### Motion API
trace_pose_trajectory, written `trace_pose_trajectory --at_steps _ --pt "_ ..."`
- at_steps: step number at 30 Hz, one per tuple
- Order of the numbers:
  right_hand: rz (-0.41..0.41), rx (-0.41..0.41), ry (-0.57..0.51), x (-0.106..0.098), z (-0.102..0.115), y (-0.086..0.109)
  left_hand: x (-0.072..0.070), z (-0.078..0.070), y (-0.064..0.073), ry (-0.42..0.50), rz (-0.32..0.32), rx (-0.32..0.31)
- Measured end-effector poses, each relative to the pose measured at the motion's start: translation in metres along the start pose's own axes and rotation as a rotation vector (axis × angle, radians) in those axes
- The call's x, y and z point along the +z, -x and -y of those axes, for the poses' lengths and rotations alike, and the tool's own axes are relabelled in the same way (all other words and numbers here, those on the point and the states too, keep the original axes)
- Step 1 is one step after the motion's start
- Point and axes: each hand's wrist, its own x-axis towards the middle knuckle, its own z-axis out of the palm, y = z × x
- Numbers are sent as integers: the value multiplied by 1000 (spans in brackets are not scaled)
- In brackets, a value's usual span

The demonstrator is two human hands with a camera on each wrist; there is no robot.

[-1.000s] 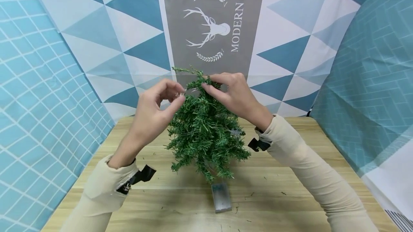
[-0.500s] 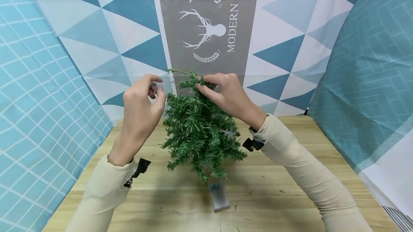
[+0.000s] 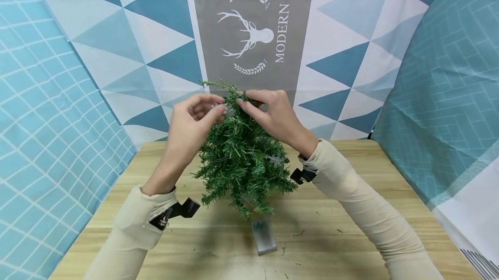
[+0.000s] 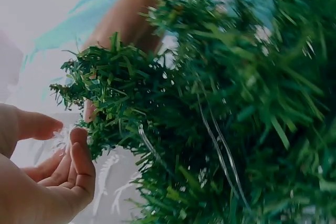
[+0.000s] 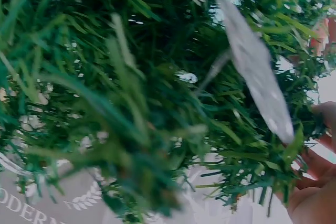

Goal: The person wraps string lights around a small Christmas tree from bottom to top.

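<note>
A small green artificial Christmas tree (image 3: pixel 241 159) stands mid-table. My left hand (image 3: pixel 189 120) is beside its upper left side, pinching a small clear snowflake ornament (image 4: pixel 62 138) between thumb and fingers. My right hand (image 3: pixel 274 111) pinches a branch near the treetop from the right. Thin clear wire (image 4: pixel 218 142) runs across the needles in the left wrist view. Another translucent snowflake (image 3: pixel 276 159) hangs on the tree's right side; a flat translucent piece (image 5: pixel 254 66) shows close up among needles in the right wrist view. Needles partly hide the right fingertips.
A grey rectangular block (image 3: pixel 265 236) lies at the tree's foot on the wooden table (image 3: pixel 335 245). Bits of fallen needles are scattered near it. Patterned cloth (image 3: pixel 156 33) hangs behind, with blue cloths at both sides.
My left hand swung out left from the treetop with the snowflake, then came back right against the upper branches. My right hand keeps its pinch on the top.
</note>
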Motion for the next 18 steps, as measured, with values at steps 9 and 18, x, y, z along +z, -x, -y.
trace_pose_trajectory --at_steps 9,18 --pt "19 -21 -39 1 -9 9 7 3 -16 69 -42 35" --pt "126 4 -69 -14 16 3 10 9 -24 -135 -152 231"
